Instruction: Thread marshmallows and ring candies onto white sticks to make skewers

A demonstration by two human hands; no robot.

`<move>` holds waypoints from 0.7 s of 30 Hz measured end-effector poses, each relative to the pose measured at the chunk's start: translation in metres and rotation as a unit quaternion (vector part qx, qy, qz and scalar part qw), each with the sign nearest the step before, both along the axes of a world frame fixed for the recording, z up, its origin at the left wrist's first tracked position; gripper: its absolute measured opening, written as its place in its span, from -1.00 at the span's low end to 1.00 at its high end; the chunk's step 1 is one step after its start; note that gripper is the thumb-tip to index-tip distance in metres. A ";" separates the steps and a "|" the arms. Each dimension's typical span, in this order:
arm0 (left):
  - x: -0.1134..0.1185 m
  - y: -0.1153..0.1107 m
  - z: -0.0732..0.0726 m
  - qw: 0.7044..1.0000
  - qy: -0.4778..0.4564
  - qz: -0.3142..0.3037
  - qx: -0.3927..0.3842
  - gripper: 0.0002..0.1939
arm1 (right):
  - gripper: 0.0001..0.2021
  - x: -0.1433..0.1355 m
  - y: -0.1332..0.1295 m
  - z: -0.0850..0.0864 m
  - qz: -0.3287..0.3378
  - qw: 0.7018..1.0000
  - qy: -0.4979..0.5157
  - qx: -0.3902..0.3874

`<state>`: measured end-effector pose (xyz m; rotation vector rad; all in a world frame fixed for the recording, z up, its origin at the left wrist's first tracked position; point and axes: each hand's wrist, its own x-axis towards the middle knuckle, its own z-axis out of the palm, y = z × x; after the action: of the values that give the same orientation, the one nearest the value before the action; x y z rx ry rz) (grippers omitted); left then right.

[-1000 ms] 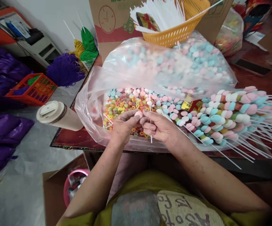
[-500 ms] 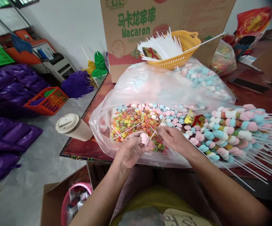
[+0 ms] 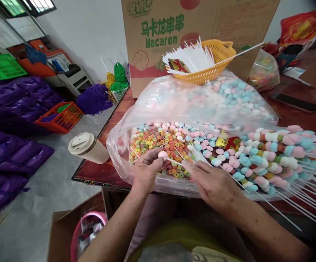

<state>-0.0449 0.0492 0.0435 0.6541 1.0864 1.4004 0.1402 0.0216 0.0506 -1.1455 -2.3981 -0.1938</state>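
A pink marshmallow [image 3: 162, 155] is pinched between the fingertips of my left hand [image 3: 147, 170]. My right hand [image 3: 208, 176] grips a thin white stick [image 3: 176, 161], whose far end meets the marshmallow. Both hands are over an open clear plastic bag [image 3: 119, 145]. In it lie colourful ring-shaped gummies [image 3: 149, 140], with loose pink, white and blue marshmallows [image 3: 201, 140] behind and to the right. Several white sticks lie across the gummies. To the right is a pile of finished-looking marshmallow skewers [image 3: 272, 156], their sticks pointing right.
An orange basket [image 3: 218, 54] of white sticks rests on the bag, before a cardboard box [image 3: 158, 40]. A lidded cup [image 3: 88, 147] stands at the table's left edge. A phone [image 3: 296, 102] lies at the right. Below, a pink bucket [image 3: 77, 233] sits inside a carton.
My right hand has brought a stick to the pink marshmallow. My left hand has turned from palm-up to a pinch on it. The whole view has shifted slightly.
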 end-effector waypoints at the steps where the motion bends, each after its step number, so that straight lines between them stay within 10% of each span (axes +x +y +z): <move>1: 0.003 -0.001 -0.001 1.000 -0.002 0.003 0.005 -0.69 | -0.64 -0.005 -0.004 0.001 -0.013 1.000 0.000 -0.005; 21: 0.010 -0.005 -0.014 0.998 0.044 0.000 0.046 -0.72 | -0.68 -0.028 -0.008 -0.004 -0.108 0.994 -0.019 -0.013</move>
<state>-0.0350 0.0443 0.0296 0.7886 1.0956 1.4404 0.1126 0.0137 0.0470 -1.4265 -2.3123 -0.2577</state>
